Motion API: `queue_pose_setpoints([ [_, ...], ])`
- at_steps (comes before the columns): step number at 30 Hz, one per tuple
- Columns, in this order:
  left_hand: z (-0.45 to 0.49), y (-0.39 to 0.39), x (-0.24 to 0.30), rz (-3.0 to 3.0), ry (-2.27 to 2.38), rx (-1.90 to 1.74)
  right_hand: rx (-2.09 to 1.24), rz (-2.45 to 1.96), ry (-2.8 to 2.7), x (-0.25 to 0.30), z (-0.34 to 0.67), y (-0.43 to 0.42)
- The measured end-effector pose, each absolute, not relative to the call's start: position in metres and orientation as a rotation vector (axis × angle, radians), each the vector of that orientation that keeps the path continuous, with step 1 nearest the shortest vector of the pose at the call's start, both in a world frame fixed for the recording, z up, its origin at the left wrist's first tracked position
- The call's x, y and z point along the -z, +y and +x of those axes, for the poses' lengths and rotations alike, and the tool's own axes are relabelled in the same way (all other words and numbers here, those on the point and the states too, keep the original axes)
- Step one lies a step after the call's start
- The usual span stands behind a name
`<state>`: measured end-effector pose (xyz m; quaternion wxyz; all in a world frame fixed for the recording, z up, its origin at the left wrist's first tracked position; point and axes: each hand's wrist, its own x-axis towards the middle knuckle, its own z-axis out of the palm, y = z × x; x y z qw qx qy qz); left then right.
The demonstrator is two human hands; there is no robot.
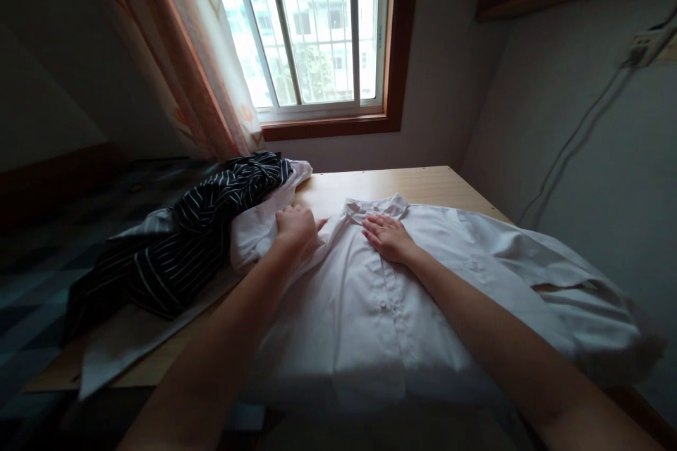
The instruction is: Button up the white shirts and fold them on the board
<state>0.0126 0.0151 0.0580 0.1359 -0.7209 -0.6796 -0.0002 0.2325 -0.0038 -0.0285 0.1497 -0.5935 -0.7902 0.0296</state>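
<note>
A white button-up shirt (338,317) lies front side up across the wooden table, its collar toward the window and one sleeve stretched out to the right. My left hand (297,227) is closed on the shirt's fabric near the left shoulder, pulling folds into it. Flat on the shirt's chest, just below the collar, rests my right hand (388,236) with its fingers stretched out. The lower hem hangs at the table's near edge, in shadow.
Left of the shirt lies a heap of black-and-white striped clothing (174,261) with white cloth under it. The wooden table (402,180) reaches toward a window (317,28) with an orange-patterned curtain (185,49). A cable (571,141) runs down the right wall from a socket (642,49).
</note>
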Motion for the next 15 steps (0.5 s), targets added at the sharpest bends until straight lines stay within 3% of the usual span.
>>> queue_pose_setpoints([
  [7,-0.011,0.012,-0.053,-2.276,-1.543,-0.04,-0.045,-1.706,-2.286,0.027,0.23,-0.005],
  [15,-0.033,0.053,-0.081,-2.304,-1.54,-0.092,-0.064,-1.717,-2.293,0.025,0.231,-0.006],
])
